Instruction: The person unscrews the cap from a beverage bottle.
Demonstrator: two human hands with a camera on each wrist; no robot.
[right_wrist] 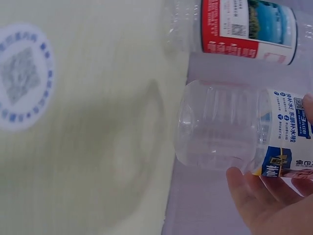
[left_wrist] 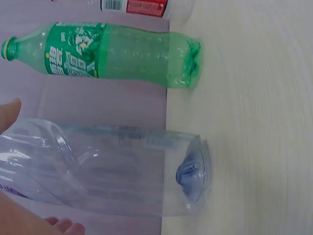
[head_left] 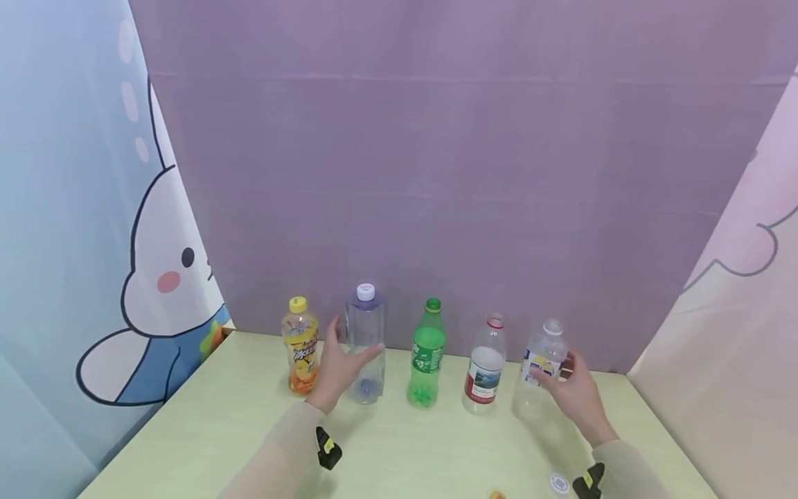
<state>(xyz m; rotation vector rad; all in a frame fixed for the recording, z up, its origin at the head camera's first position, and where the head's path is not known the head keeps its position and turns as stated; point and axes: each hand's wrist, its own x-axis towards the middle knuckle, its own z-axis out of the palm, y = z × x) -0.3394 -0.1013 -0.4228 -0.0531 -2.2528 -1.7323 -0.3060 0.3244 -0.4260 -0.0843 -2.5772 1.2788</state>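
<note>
My left hand (head_left: 339, 371) is spread around a tall clear bottle (left_wrist: 112, 171) with a white cap (head_left: 366, 292); thumb and fingers stand wide apart on either side of it. At the right, my right hand (head_left: 576, 395) grips a clear bottle with a white and blue label (right_wrist: 288, 132), thumb at the front of the label and fingers round the other side. This bottle has an uncapped mouth (head_left: 553, 326). Just left of it stands another clear bottle with a red-edged picture label (head_left: 483, 378), also uncapped.
A green bottle (head_left: 427, 357) stands upright mid-row, and a yellow-capped bottle (head_left: 301, 350) with orange at its base stands at the left end. A round white sticker (head_left: 559, 484) and a small orange piece (head_left: 497, 495) lie on the pale table (head_left: 436, 457). Behind hangs a purple cloth (head_left: 424, 173).
</note>
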